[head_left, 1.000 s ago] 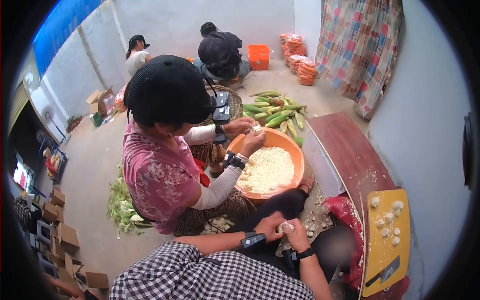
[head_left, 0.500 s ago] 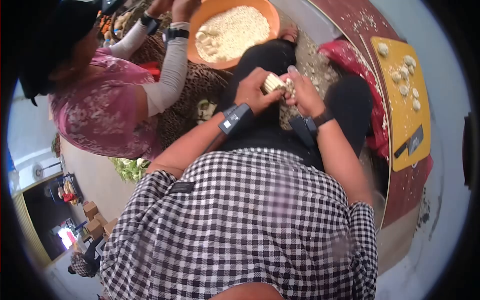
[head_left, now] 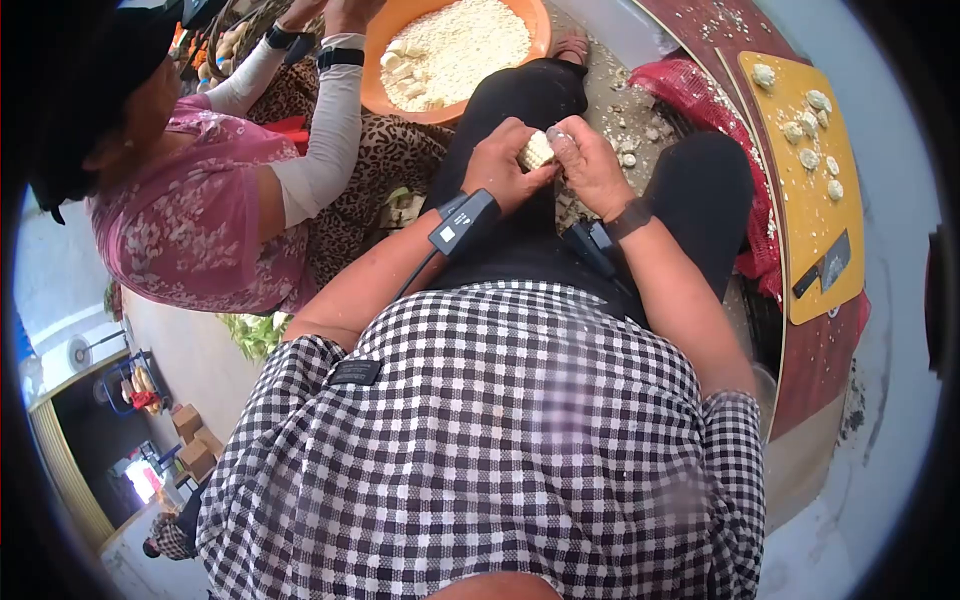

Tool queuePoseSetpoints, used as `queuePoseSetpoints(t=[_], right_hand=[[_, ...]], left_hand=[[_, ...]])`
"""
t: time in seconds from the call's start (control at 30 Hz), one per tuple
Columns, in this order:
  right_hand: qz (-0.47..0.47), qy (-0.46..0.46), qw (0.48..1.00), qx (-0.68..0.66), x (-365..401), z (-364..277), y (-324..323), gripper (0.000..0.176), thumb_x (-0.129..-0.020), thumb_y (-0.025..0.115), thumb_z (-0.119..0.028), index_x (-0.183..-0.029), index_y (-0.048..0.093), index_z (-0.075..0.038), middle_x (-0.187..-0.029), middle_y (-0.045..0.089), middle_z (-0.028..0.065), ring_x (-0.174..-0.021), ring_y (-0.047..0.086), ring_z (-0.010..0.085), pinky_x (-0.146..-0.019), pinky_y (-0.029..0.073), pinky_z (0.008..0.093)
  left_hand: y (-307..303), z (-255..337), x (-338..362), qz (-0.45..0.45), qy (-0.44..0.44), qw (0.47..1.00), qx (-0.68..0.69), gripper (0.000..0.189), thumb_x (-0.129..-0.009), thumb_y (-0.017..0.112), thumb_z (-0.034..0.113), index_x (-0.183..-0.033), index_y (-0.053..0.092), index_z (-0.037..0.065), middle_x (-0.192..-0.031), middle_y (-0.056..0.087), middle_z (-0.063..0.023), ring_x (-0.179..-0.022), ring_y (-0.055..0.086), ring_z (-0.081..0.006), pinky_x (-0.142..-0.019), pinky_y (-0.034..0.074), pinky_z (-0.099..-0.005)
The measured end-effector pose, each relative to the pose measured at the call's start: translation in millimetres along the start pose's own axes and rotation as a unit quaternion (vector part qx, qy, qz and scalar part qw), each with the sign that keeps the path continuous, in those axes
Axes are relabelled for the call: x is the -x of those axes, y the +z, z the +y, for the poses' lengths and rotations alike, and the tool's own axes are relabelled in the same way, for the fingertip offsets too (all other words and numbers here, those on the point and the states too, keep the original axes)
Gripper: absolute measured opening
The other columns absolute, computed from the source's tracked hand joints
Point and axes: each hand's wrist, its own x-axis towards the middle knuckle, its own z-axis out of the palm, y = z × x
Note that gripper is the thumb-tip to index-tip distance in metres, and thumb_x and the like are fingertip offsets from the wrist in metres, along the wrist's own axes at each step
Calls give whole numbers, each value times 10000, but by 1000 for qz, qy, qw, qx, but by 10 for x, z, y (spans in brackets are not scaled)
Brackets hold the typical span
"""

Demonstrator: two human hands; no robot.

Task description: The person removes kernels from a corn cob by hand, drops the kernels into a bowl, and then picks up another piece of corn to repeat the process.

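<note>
Corn is what both hands are busy with: a short piece of cob [head_left: 537,150] sits between them, above the lap and the black trousers. The left hand [head_left: 503,168] is closed around the near end of the cob. The right hand [head_left: 590,165] is curled against the other end, with its thumb pressed on the rows of kernels. Neither hand is free or spread.

Ahead, an orange basin [head_left: 545,40] holds a heap of loose kernels. It stands well apart from the cob and close to a co-worker in a pink floral top [head_left: 190,220], whose own hands are up at its far rim. Scattered kernels [head_left: 628,135] lie on the floor between the person's knees.

The likeliest trouble, as I judge it, is spillage. The cob is held over the lap and not over the basin, so anything the thumb frees could drop onto the trousers or the floor, where strays already lie. The piece is short and the grip on it is small, so a hard push could twist it out of the left hand.

To the right, a yellow cutting board [head_left: 800,230] carries more cob pieces [head_left: 800,130] and a cleaver [head_left: 822,268]. A reach that way made without looking could meet the blade
</note>
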Motion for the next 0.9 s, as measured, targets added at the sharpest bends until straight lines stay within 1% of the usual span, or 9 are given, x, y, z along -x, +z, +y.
queuePoseSetpoints(t=[0.1, 0.2, 0.3, 0.4, 0.5, 0.6, 0.7, 0.8, 0.9], right_hand=[[3, -24, 999, 36, -16, 16, 21, 299, -947, 465, -288, -922, 552, -3, -788, 597, 183, -752, 594, 322, -709, 466, 377], [1, 38, 999, 12, -40, 24, 17, 268, -954, 433, -238, -925, 546, 3, -795, 597, 190, -757, 593, 339, -704, 467, 384], [0, 40, 999, 8, -62, 41, 6, 244, -959, 418, -201, -880, 544, -7, -746, 585, 151, -717, 594, 287, -682, 466, 372], [-34, 203, 969, -140, -78, -23, -21, 282, -946, 478, -276, -827, 541, -29, -698, 551, 96, -685, 565, 214, -666, 462, 357], [-49, 202, 964, -165, -74, -92, -51, 367, -910, 540, -396, -808, 536, -44, -688, 526, 56, -679, 526, 152, -642, 454, 324], [-40, 122, 992, -19, -68, 41, 27, 471, -868, 566, -501, -827, 531, -33, -712, 547, 66, -686, 524, 142, -644, 448, 299], [-47, 108, 992, -46, -85, 98, 43, 480, -883, 544, -502, -855, 539, -23, -737, 563, 75, -709, 529, 137, -663, 446, 296], [-53, 120, 985, -109, -78, 63, 46, 472, -894, 534, -488, -885, 552, -16, -750, 569, 99, -727, 537, 155, -691, 449, 317], [-48, 79, 993, -72, -88, 110, 64, 426, -924, 498, -442, -934, 554, -20, -785, 590, 131, -749, 576, 216, -706, 457, 335]], left_hand=[[-10, -13, 4, -3, 1, 1000, -5, 323, -686, 735, 166, -942, 622, 4, -850, 563, -124, -772, 588, -289, -691, 471, -344], [-2, -16, 11, -2, 12, 1000, -7, 315, -686, 742, 160, -939, 627, 12, -848, 566, -121, -765, 590, -283, -693, 474, -344], [12, -25, 5, -4, 18, 1000, -2, 312, -680, 747, 147, -940, 630, 22, -854, 564, -115, -770, 591, -276, -694, 476, -343], [13, -58, -10, 0, 30, 999, -10, 320, -670, 749, 134, -946, 627, 28, -869, 558, -109, -781, 590, -270, -692, 478, -340], [8, -45, -9, -3, 33, 999, -16, 335, -663, 749, 126, -957, 623, 30, -881, 552, -103, -791, 587, -267, -688, 479, -336], [21, -43, 2, -9, 36, 999, -26, 338, -661, 749, 126, -961, 627, 29, -881, 556, -101, -790, 588, -266, -690, 481, -335], [24, -72, -2, -4, 37, 999, -24, 334, -662, 749, 131, -956, 634, 24, -878, 567, -103, -787, 594, -266, -693, 483, -335], [16, -77, 18, -1, 28, 1000, -8, 324, -667, 748, 135, -947, 638, 15, -878, 577, -105, -784, 601, -265, -694, 487, -334], [18, -77, 16, 1, 31, 1000, -7, 320, -670, 747, 135, -942, 638, 6, -880, 579, -105, -784, 604, -264, -692, 490, -331]])
